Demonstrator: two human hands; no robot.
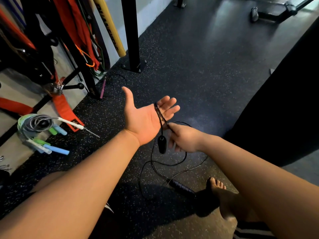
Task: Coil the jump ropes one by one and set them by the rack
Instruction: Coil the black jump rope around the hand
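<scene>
A thin black jump rope [179, 163] is looped around the fingers of my left hand [145, 118], which is held palm up with fingers spread. One black handle [162, 144] hangs below that palm. My right hand [183, 139] pinches the cord just beside the left palm. The rest of the cord trails in loose curves to the floor, where the other black handle [182, 187] lies. Coiled ropes with blue, green and white handles [39, 130] lie at the left by the rack [72, 54]. A rope with a purple handle [103, 87] lies near the rack's foot.
A black upright post [132, 33] is bolted to the speckled rubber floor. Red straps, bands and a yellow bar [110, 26] hang on the rack. A dark punching bag [284, 100] fills the right. My bare foot [224, 199] rests beside the floor handle.
</scene>
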